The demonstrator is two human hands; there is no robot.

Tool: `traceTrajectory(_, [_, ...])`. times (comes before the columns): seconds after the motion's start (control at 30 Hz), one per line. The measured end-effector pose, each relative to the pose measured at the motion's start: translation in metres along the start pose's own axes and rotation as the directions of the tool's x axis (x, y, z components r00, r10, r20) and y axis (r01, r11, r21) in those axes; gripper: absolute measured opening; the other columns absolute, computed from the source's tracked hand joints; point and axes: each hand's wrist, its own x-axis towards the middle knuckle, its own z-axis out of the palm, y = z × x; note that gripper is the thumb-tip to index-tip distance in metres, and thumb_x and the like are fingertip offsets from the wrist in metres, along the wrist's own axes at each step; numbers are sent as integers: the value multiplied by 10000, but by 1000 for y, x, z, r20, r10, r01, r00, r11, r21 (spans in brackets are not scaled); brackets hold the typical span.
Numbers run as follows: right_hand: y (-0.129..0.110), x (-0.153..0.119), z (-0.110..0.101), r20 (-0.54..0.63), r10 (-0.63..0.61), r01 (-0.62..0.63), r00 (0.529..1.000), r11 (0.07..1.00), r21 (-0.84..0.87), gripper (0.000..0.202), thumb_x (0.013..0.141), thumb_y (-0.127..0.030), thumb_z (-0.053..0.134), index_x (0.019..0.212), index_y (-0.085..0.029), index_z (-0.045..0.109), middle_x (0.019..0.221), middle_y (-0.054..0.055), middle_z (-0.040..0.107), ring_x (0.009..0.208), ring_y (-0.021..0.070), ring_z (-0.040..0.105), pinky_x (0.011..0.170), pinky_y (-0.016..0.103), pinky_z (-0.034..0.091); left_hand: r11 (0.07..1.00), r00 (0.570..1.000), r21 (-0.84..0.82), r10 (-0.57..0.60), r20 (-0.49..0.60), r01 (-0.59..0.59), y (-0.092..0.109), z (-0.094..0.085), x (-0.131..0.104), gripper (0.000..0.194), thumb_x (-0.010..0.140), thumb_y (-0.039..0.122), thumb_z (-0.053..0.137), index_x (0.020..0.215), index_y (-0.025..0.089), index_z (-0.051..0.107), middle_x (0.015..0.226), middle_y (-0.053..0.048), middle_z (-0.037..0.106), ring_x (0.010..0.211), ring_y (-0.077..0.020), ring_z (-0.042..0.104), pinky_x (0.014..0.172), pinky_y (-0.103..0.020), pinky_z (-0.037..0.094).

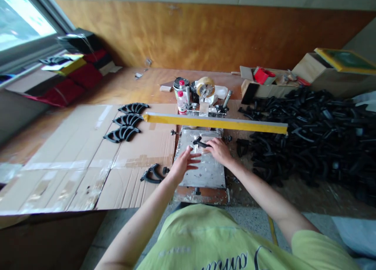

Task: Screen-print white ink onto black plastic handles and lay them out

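Observation:
My right hand has its fingers closed on one end of a black curved plastic part, which it holds over a grey metal plate. Close by on the left, my left hand has its fingers apart and nothing in them. Across the far end of the plate runs a long yellow-edged bar. Another black part lies on the cardboard left of my left hand.
Rows of black parts lie farther up the cardboard. A large heap of similar parts covers the right side. Behind the bar stand red-capped bottles and a tape roll. Boxes sit at the left by the window.

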Motion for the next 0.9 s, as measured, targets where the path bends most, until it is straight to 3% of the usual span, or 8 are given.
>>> traceTrajectory(0.17, [-15, -27, 5, 80, -289, 283, 954, 956, 82, 252, 961, -320, 479, 1111, -257, 671, 950, 49, 634, 922, 172, 561, 842, 290, 432, 991, 974, -66, -131, -186, 120, -75, -44, -24, 429, 879, 520, 514, 941, 111, 629, 885, -129, 723, 679, -165, 679, 514, -224, 495])
traceTrajectory(0.23, [25, -33, 5, 80, 19, -16, 997, 999, -31, 278, 975, -316, 437, 1083, -245, 683, 963, 63, 646, 899, 169, 580, 786, 274, 440, 992, 917, -71, -120, -380, 100, -91, -86, -36, 450, 915, 504, 426, 901, 107, 636, 816, -116, 722, 628, -150, 664, 507, -220, 488])
traceTrajectory(0.33, [104, -42, 4, 109, 509, -470, 854, 844, -258, 253, 936, -311, 490, 941, -219, 725, 935, 107, 661, 877, 203, 600, 714, 283, 441, 993, 718, -53, -115, -686, 108, -110, -158, -52, 469, 934, 476, 325, 834, 127, 621, 684, -89, 696, 555, -155, 640, 500, -241, 490])
traceTrajectory(0.4, [144, -49, 4, 147, 622, -565, 769, 769, -300, 187, 876, -313, 579, 870, -211, 735, 918, 120, 681, 912, 233, 604, 723, 296, 442, 975, 636, -29, -165, -753, 220, -120, -195, -57, 440, 920, 449, 343, 775, 129, 608, 633, -98, 677, 506, -165, 615, 484, -260, 487])
traceTrajectory(0.5, [164, -55, 6, 97, 695, -674, 712, 716, -183, 141, 839, -303, 613, 855, -223, 728, 878, 99, 707, 897, 244, 622, 737, 313, 449, 921, 638, 89, -190, -746, 379, -123, -223, -54, 466, 900, 510, 352, 696, 156, 577, 590, -121, 657, 488, -202, 604, 463, -298, 485])
traceTrajectory(0.6, [147, -49, 4, -11, 704, -701, 710, 708, 86, 236, 826, -299, 622, 1050, -240, 669, 897, 51, 714, 813, 209, 643, 739, 309, 468, 790, 685, 332, -147, -713, 515, -106, -231, -44, 570, 875, 628, 313, 624, 176, 552, 528, -130, 623, 454, -219, 583, 429, -309, 460])
traceTrajectory(0.73, [99, -21, 4, -78, 339, -305, 937, 909, 283, 335, 829, -202, 615, 1162, -238, 622, 1046, 43, 702, 942, 193, 631, 863, 328, 467, 504, 756, 608, -150, -637, 613, -57, -227, -28, 656, 837, 712, 288, 531, 182, 525, 398, -116, 526, 338, -198, 487, 374, -291, 374])
traceTrajectory(0.9, [47, 14, 21, -10, -79, 80, 997, 991, 105, 258, 860, -126, 563, 1068, -201, 695, 1036, 70, 671, 1005, 211, 555, 914, 349, 436, 710, 926, 703, 251, -282, 21, 37, -144, 3, 646, 843, 722, 303, 898, 162, 618, 562, -42, 620, 424, -139, 525, 449, -237, 417])
